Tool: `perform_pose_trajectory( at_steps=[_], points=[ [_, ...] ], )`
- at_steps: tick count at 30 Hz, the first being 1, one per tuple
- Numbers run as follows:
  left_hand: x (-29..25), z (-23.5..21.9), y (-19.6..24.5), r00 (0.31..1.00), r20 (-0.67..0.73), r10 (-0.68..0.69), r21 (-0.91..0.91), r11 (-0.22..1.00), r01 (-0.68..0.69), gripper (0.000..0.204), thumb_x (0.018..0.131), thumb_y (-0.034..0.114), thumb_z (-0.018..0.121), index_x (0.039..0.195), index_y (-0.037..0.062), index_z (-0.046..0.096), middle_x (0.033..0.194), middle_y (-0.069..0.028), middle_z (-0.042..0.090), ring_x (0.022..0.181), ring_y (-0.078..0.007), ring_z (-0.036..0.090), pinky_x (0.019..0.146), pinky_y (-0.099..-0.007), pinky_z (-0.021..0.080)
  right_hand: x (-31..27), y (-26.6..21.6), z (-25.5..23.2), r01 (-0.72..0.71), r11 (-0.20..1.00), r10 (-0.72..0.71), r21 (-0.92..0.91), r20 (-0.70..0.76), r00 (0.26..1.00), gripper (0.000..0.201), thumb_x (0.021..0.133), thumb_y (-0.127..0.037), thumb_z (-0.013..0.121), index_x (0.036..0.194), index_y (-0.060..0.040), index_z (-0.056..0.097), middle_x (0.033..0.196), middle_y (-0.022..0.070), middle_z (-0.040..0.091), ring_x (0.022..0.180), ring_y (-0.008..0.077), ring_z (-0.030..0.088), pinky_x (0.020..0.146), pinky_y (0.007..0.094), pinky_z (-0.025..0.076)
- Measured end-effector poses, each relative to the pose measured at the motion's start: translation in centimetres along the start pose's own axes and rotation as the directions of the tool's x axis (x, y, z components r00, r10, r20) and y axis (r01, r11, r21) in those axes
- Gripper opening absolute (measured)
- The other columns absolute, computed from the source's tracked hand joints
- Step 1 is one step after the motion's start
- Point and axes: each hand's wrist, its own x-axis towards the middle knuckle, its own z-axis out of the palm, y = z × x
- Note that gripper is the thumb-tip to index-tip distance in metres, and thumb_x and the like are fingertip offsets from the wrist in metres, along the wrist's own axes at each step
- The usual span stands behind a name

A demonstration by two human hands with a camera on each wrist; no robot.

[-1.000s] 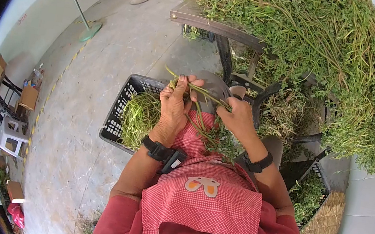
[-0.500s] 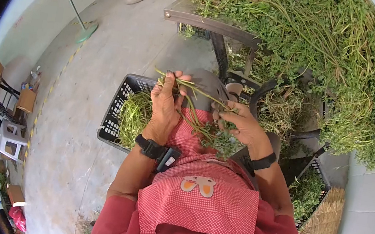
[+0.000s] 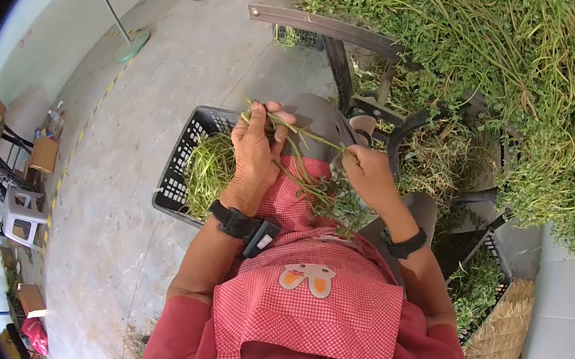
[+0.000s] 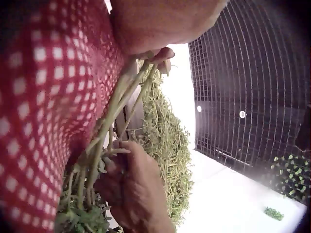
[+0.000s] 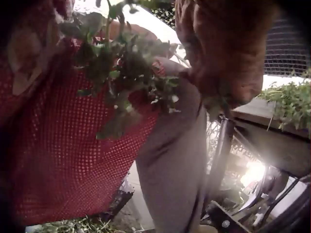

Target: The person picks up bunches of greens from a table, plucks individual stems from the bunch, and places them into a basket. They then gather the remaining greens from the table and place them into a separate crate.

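My left hand [image 3: 252,167] holds a small bunch of leafy green stems [image 3: 298,166] between thumb and fingers, above the apron-covered lap. Curled fingers of my right hand [image 3: 371,179] pinch one stem stretched across from the left hand. Lower stems of the bunch bend down to leafy tops [image 3: 346,207] lying toward the lap. In the left wrist view the stems [image 4: 109,119] run from under the left hand [image 4: 165,22] past the right hand [image 4: 136,189]. Dark green leaves [image 5: 124,77] hang beside the right hand [image 5: 223,53] in the right wrist view; its fingertips are partly hidden there.
A black crate [image 3: 173,176] with stripped-looking stems [image 3: 207,179] stands on the floor to the left. A large heap of leafy greens [image 3: 468,65] covers the table [image 3: 325,27] ahead and overhangs its right side. Another crate with greens [image 3: 475,289] sits at right.
My right hand loosened its fingers half a second ago and now has them curled round a stem again. The left hand keeps its hold and sits slightly farther left in view.
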Motion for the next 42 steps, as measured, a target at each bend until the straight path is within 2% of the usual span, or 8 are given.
perform_pose_trajectory(
  at_steps=[4, 6, 8, 10, 14, 16, 27, 42],
  points=[
    [-0.4, 0.6, 0.0, 0.997, 0.073, 0.004, 0.124, 0.992, -0.013, 0.023, 0.094, 0.029, 0.047, 0.087, 0.0087, 0.054, 0.07, -0.004, 0.06, 0.048, -0.0082, 0.041, 0.042, -0.0182, 0.035, 0.8, 1.9, 2.5, 0.0, 0.978, -0.06, -0.209, -0.284, 0.957, 0.022, 0.081, -0.014, 0.052, 0.069, 0.0036, 0.052, 0.07, 0.022, 0.058, 0.054, 0.0383, 0.052, 0.05, 0.0436, 0.041],
    [-0.1, 0.7, 0.0, 1.0, -0.006, 0.01, 0.039, 0.999, -0.009, 0.024, 0.095, 0.028, 0.046, 0.085, 0.0078, 0.055, 0.068, -0.0045, 0.06, 0.045, -0.0079, 0.039, 0.039, -0.0193, 0.032, 2.2, 6.5, 3.9, 0.117, 0.797, -0.354, -0.593, -0.302, 0.885, 0.019, 0.085, -0.015, 0.047, 0.072, -0.0015, 0.048, 0.049, 0.0094, 0.041, 0.044, 0.022, 0.05, 0.043, 0.0351, 0.039],
    [0.3, -0.8, -0.1, 1.0, -0.022, -0.002, -0.084, 0.996, 0.0, 0.025, 0.095, 0.027, 0.045, 0.084, 0.0078, 0.056, 0.064, -0.0035, 0.059, 0.043, -0.0075, 0.038, 0.037, -0.0197, 0.029, 1.2, 12.5, 1.3, -0.409, 0.899, 0.435, 0.156, -0.2, 0.878, 0.02, 0.089, -0.018, 0.044, 0.075, -0.0048, 0.05, 0.05, 0.001, 0.037, 0.041, 0.0125, 0.042, 0.037, 0.0268, 0.033],
    [0.4, -0.6, 0.3, 1.0, -0.024, -0.006, -0.06, 0.998, 0.004, 0.024, 0.095, 0.026, 0.045, 0.084, 0.0084, 0.056, 0.063, -0.0034, 0.059, 0.043, -0.0073, 0.038, 0.037, -0.0195, 0.029, -0.3, 7.1, -3.5, -0.231, 0.156, 0.76, 0.96, 0.032, 0.649, 0.018, 0.091, -0.021, 0.046, 0.082, -0.0065, 0.053, 0.053, -0.0059, 0.031, 0.04, 0.006, 0.033, 0.035, 0.0206, 0.026],
    [-0.4, 0.7, 1.0, 0.998, -0.046, -0.052, -0.076, 0.996, 0.049, 0.022, 0.095, 0.026, 0.045, 0.084, 0.0093, 0.055, 0.064, -0.0038, 0.059, 0.043, -0.0074, 0.039, 0.037, -0.019, 0.028, -0.8, 1.9, -5.5, -0.324, 0.367, 0.5, 0.872, 0.109, 0.859, 0.025, 0.087, -0.022, 0.057, 0.081, 0.0022, 0.061, 0.062, -0.0012, 0.052, 0.05, 0.0091, 0.046, 0.046, 0.0268, 0.039],
    [-0.6, 1.1, 1.2, 0.998, -0.039, -0.046, -0.049, 0.998, 0.044, 0.022, 0.095, 0.026, 0.045, 0.084, 0.0092, 0.055, 0.064, -0.004, 0.059, 0.043, -0.0076, 0.039, 0.036, -0.0192, 0.028, -0.2, -1.6, -3.1, -0.235, 0.838, 0.31, 0.493, -0.074, 0.948, 0.03, 0.085, -0.027, 0.061, 0.089, 0.0027, 0.063, 0.07, 0.0007, 0.059, 0.056, 0.0086, 0.051, 0.051, 0.024, 0.04],
    [0.4, -0.7, 1.2, 0.997, 0.063, -0.055, -0.131, 0.989, 0.062, 0.022, 0.094, 0.03, 0.045, 0.085, 0.0108, 0.053, 0.065, -0.0033, 0.058, 0.043, -0.0084, 0.04, 0.035, -0.021, 0.026, -2.3, -5.9, 2.5, -0.06, 0.992, 0.059, -0.108, -0.007, 0.998, 0.04, 0.07, -0.035, 0.072, 0.086, 0.0003, 0.061, 0.065, 0.0163, 0.061, 0.061, 0.0313, 0.061, 0.057, 0.0402, 0.045],
    [4.2, -6.7, 8.1, 0.989, 0.128, 0.076, -0.142, 0.988, -0.057, 0.031, 0.098, 0.03, 0.03, 0.097, 0.0074, 0.051, 0.089, -0.0119, 0.064, 0.06, -0.014, 0.054, 0.044, -0.0233, 0.039, -3.7, -3.4, 0.6, -0.162, 0.959, 0.129, 0.233, 0.149, 0.98, 0.032, 0.076, -0.023, 0.067, 0.095, 0.0022, 0.063, 0.077, 0.0161, 0.064, 0.065, 0.0204, 0.061, 0.062, 0.0307, 0.046]
  ],
)
